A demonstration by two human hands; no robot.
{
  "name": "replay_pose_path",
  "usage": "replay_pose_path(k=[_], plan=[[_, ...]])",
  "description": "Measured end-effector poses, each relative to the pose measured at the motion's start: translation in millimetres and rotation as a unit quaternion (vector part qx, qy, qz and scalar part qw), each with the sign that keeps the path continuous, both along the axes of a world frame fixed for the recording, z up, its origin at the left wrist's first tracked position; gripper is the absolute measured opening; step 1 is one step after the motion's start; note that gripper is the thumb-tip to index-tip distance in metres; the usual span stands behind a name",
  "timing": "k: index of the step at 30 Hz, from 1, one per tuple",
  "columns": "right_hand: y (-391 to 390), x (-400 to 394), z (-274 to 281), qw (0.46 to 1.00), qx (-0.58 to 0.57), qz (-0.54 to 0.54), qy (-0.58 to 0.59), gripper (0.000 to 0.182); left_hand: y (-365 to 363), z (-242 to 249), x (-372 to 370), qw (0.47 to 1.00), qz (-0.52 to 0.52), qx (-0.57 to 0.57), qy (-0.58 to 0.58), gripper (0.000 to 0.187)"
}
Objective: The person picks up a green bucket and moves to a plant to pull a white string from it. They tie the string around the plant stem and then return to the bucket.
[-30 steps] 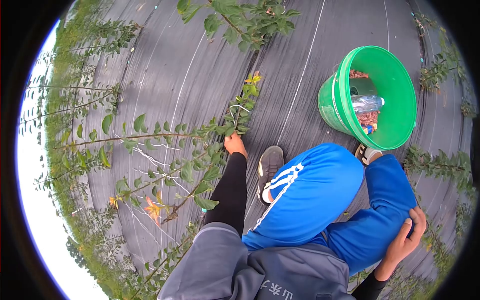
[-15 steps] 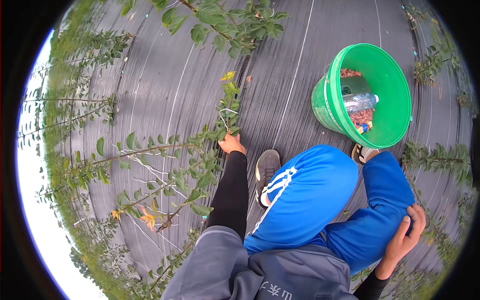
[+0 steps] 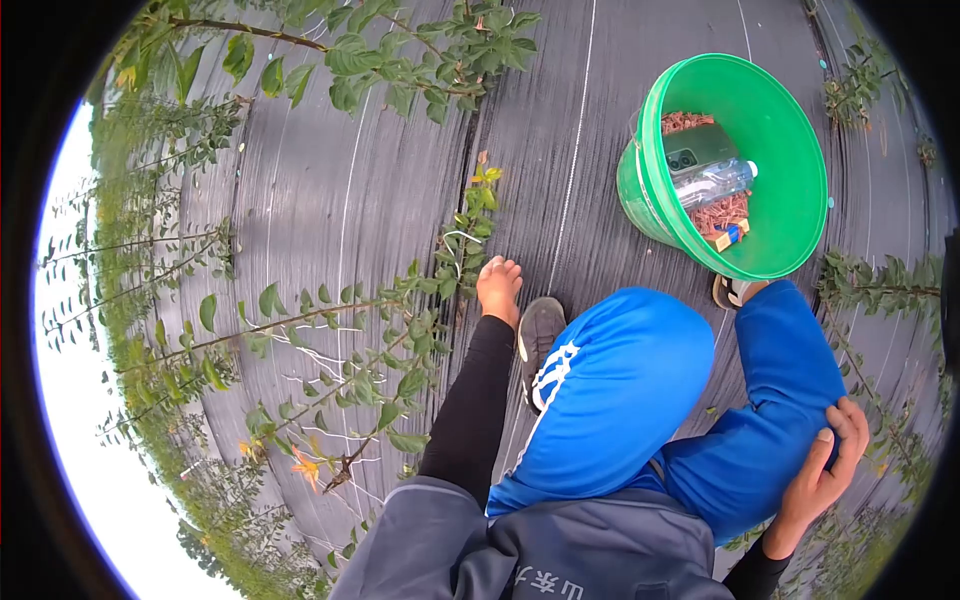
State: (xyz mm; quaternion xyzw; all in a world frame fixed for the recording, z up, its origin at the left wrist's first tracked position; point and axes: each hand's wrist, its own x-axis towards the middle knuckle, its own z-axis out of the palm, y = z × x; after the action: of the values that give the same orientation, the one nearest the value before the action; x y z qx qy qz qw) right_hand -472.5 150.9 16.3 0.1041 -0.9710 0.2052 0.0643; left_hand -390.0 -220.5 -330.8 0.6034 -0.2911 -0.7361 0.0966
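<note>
My left hand [image 3: 498, 290] is right beside the leafy shoot [image 3: 478, 200] with its white tie [image 3: 462, 236], just ahead of my left shoe [image 3: 541, 335]; these fingers curl close together, and whether they pinch anything, I can't tell! My right hand [image 3: 822, 480] rests on my blue trousers [image 3: 785, 370], thumb spread from the fingers. The green bucket [image 3: 785, 190] stands ahead, bottle [image 3: 712, 185] inside.

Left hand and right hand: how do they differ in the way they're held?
The left hand is stretched out beside a leafy shoot, while the right hand rests against a blue trouser leg. The left hand's fingers are bunched together; the right hand's thumb stands apart from its fingers. Both hands are bare, with black sleeves at the wrists.
</note>
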Motion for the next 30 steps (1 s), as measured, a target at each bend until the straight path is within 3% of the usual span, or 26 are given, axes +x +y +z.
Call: replay_pose_path(k=[3,7,11,24,30], plan=[[-0.5,-0.8,1.9,1.0,-0.016,-0.004,-0.009,0.021,-14.6,-39.3,-10.4,0.977,-0.092,-0.192,-0.017,0.05],[3.7,-1.8,2.7,1.0,0.002,-0.006,-0.013,0.021,-20.0,-36.5,-36.4,0.945,-0.113,-0.301,-0.066,0.068],[8.2,-2.2,4.0,1.0,0.012,-0.002,-0.018,0.021,-20.5,-46.2,-45.0,0.927,-0.098,-0.354,-0.078,0.072],[9.7,-4.2,8.7,0.999,0.021,-0.013,-0.034,0.019,-38.6,-39.6,-59.6,0.959,-0.011,-0.261,-0.107,0.069],[5.3,-2.3,9.0,0.999,0.01,-0.015,-0.027,0.019,-34.7,-57.0,-37.4,0.913,-0.152,-0.337,-0.175,0.048]])
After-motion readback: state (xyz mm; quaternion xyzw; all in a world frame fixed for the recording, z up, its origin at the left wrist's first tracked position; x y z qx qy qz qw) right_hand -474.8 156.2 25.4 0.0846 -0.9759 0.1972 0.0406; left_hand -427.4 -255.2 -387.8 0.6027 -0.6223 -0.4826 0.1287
